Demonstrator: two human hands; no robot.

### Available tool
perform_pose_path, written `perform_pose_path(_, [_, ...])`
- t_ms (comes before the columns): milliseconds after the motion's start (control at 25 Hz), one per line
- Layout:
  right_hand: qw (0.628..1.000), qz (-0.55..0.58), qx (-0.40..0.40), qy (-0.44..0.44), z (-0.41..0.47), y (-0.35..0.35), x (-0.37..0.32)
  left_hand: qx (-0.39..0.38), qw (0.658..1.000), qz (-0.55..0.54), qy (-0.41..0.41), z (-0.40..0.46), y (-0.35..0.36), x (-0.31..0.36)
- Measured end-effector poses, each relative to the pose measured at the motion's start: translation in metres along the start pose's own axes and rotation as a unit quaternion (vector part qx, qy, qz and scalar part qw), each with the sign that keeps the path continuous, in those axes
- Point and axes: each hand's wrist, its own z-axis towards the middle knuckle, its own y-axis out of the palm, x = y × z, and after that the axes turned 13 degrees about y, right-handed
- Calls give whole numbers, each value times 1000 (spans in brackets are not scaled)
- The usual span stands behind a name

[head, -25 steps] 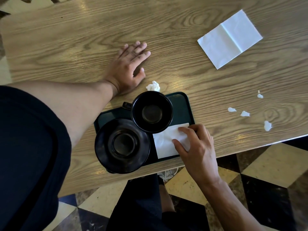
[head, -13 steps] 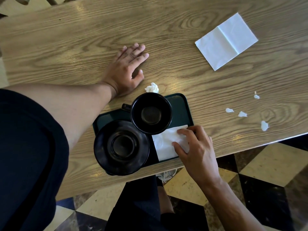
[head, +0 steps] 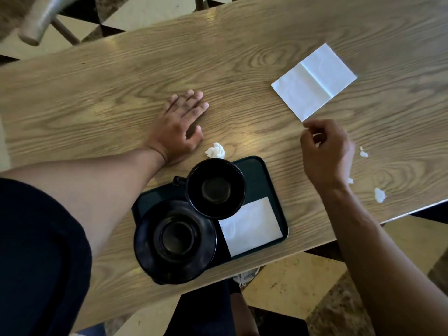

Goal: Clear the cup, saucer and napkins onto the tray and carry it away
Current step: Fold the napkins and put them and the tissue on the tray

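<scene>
A dark green tray (head: 257, 173) lies at the near edge of the wooden table (head: 97, 105). On it stand a black cup (head: 215, 189), a black saucer (head: 174, 241) and a flat white napkin (head: 252, 225). A second folded napkin (head: 314, 81) lies on the table farther right. A crumpled napkin ball (head: 215, 150) rests just beyond the tray. My left hand (head: 179, 127) lies flat on the table, fingers spread. My right hand (head: 324, 151) hovers just below the folded napkin's near corner, fingers loosely curled, holding nothing.
Several small white paper scraps (head: 379, 195) lie near the table's right edge. A metal chair frame (head: 46, 23) stands beyond the far left of the table. A checkered floor (head: 291, 282) shows below the near edge.
My right hand has let go of the napkin on the tray and moved up and right toward the folded napkin. The left hand has stayed flat on the table.
</scene>
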Motion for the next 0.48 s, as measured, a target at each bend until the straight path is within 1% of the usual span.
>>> perform_pose_path(120, [999,-8,13,29,55,10,-13,1,1000,2,8,-1,1,-2])
perform_pose_path(280, [995,-101,8,16,113,14,-27,1,1000,-5,4,-2,2,-1])
perform_pose_path(400, [986,-164,-12,26,134,19,-30,4,1000,-8,7,-2,2,-2])
perform_pose_path(480, [981,-189,-8,28,137,23,-32,6,1000,-5,9,-2,2,-3])
